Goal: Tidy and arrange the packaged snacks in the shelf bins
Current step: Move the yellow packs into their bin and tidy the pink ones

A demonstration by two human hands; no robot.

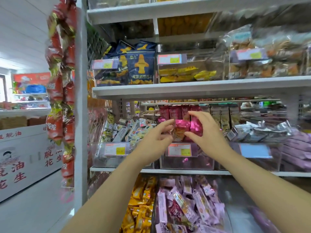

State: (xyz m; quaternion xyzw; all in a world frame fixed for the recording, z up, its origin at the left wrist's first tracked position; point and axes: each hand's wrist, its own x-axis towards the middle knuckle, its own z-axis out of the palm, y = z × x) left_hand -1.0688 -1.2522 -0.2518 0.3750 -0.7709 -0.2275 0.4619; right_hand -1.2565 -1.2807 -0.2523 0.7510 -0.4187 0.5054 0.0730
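Two bare forearms rise from the lower edge and meet at the middle bin (185, 163), a clear box on the white shelf (168, 171) at chest height. Left hand (158, 137): palm turned inward, fingers and thumb curved, the grip pinching the left edge of the magenta foil packets (182, 125) heaped at the top of that bin. Right hand (207, 132): fingers hooked over the top of the same heap, thumb beneath, the grip closed round the right-most packet. One price label (179, 149) on the bin front, just below both hands. Left neighbour: clear bin (101, 158) of mixed small white packets. Right neighbour: clear bin (276, 158) of lilac packs, blurred. Shelf above: navy bags (141, 68) printed with a yellow aeroplane shape, standing upright; yellow packets (178, 74) lying in the next bin. Shelf below: orange packets (141, 207) beside pink-lilac packets (185, 207). Left of the unit: white post (80, 115) hung with strings of red sausage sticks (60, 91); beyond it, a white carton (21, 162) with red characters on a pale floor.
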